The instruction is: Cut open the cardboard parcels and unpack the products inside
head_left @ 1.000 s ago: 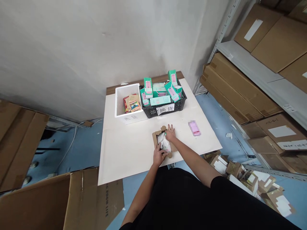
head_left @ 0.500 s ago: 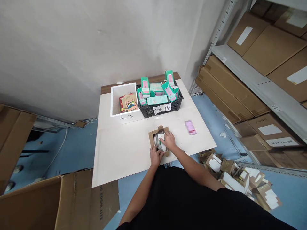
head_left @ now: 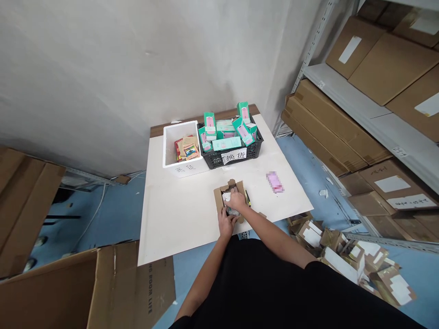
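Note:
A small open brown cardboard box (head_left: 219,198) lies near the front edge of the white table (head_left: 178,214). My left hand (head_left: 225,224) grips the box's near edge with curled fingers. My right hand (head_left: 236,199) reaches into the box, fingers closed on a white wrapped packet (head_left: 227,197) inside it. A dark item with a yellow strip (head_left: 247,198) shows at the box's right side.
A white bin (head_left: 170,145) of colourful cards and a black crate (head_left: 236,153) of teal boxes stand at the table's back. A pink item (head_left: 275,182) lies to the right. Torn cartons litter the floor (head_left: 346,251) right; shelving with cartons (head_left: 360,105) beyond; large carton (head_left: 85,288) left.
My right hand has moved from the box's far flap into the box and closed on the white packet. My left hand stays on the near edge.

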`<state>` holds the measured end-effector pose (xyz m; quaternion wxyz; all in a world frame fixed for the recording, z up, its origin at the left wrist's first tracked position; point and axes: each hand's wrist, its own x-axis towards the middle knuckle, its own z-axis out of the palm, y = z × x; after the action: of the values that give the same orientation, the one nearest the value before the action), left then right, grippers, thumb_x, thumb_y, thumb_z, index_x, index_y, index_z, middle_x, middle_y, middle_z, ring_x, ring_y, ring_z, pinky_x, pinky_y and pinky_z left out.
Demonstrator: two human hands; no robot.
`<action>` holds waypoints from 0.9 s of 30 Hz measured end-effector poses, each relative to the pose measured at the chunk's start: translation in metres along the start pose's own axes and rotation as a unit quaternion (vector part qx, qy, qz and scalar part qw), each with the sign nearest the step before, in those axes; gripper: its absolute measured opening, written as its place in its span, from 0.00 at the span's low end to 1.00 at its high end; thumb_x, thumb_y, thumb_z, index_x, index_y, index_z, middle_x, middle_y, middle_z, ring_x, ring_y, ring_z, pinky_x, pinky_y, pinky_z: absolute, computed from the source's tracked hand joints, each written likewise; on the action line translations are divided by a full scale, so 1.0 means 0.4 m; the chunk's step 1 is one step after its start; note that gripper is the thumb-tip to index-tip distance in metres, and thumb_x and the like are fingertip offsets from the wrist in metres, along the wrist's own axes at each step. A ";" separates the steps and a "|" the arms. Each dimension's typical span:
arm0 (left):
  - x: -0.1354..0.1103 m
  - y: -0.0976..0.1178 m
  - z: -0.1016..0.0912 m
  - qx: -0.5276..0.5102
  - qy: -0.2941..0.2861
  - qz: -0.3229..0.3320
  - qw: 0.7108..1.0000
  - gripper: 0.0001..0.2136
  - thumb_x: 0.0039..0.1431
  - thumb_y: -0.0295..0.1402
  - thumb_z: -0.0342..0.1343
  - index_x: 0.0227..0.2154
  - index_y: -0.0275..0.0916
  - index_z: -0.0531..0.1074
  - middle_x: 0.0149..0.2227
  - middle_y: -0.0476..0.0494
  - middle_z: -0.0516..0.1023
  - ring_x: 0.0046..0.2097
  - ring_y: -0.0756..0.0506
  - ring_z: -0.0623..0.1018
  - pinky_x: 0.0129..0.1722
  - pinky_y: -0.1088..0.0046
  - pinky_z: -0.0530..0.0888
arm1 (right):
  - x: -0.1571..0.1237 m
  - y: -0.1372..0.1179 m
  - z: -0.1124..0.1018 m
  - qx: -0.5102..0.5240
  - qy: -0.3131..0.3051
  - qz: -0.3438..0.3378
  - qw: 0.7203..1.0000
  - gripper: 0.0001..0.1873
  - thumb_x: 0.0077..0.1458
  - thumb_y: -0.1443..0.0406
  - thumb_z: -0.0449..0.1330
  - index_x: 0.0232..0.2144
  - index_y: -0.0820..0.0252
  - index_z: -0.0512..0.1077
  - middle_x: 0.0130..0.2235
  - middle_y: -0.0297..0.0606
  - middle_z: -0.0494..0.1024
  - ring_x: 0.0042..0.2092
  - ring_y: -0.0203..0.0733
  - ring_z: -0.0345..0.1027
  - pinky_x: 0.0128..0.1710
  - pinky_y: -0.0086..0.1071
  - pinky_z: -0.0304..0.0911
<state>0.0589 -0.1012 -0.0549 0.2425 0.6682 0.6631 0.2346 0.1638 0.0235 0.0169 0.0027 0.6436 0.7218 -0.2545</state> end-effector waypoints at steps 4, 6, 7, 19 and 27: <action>0.001 0.005 -0.001 -0.003 -0.018 -0.011 1.000 0.09 0.65 0.39 0.60 0.35 0.42 0.84 0.66 0.37 0.69 0.72 0.28 0.61 0.72 0.40 0.62 | -0.002 0.003 -0.017 0.022 0.011 -0.011 1.000 0.31 0.59 0.62 0.63 0.64 0.59 0.65 0.67 0.52 0.67 0.56 0.52 0.75 0.53 0.38 0.70; 0.001 0.006 -0.005 0.000 -0.017 -0.011 1.000 0.09 0.64 0.38 0.61 0.34 0.42 0.83 0.68 0.37 0.67 0.72 0.27 0.60 0.72 0.39 0.61 | -0.010 0.002 -0.033 0.030 0.032 -0.039 0.998 0.31 0.61 0.62 0.61 0.65 0.55 0.66 0.72 0.49 0.60 0.57 0.53 0.74 0.56 0.40 0.68; 0.001 0.005 -0.007 0.001 -0.013 -0.010 1.000 0.08 0.64 0.38 0.61 0.35 0.43 0.83 0.69 0.38 0.67 0.73 0.27 0.60 0.72 0.38 0.61 | -0.015 0.000 -0.043 0.033 0.044 -0.056 0.997 0.31 0.61 0.62 0.61 0.66 0.54 0.67 0.74 0.47 0.58 0.58 0.54 0.73 0.58 0.41 0.68; 0.071 -0.052 -0.076 0.018 0.023 0.014 0.999 0.07 0.64 0.36 0.61 0.31 0.43 0.82 0.69 0.41 0.68 0.74 0.29 0.59 0.72 0.41 0.62 | -0.030 -0.053 -0.228 0.094 0.162 -0.140 0.972 0.30 0.64 0.61 0.58 0.67 0.52 0.67 0.71 0.42 0.63 0.62 0.53 0.68 0.63 0.42 0.63; 0.088 -0.108 -0.089 0.056 0.024 0.030 0.998 0.06 0.62 0.34 0.64 0.31 0.40 0.84 0.70 0.34 0.66 0.73 0.25 0.61 0.71 0.44 0.64 | -0.007 -0.093 -0.138 0.118 0.126 -0.167 0.971 0.27 0.61 0.64 0.61 0.63 0.53 0.71 0.64 0.44 0.72 0.59 0.55 0.70 0.73 0.62 0.37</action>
<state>0.0032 -0.0656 -0.0551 0.1818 0.6948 0.6602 0.2202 0.1475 0.0398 0.0792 -0.2066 0.5366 0.7785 -0.2516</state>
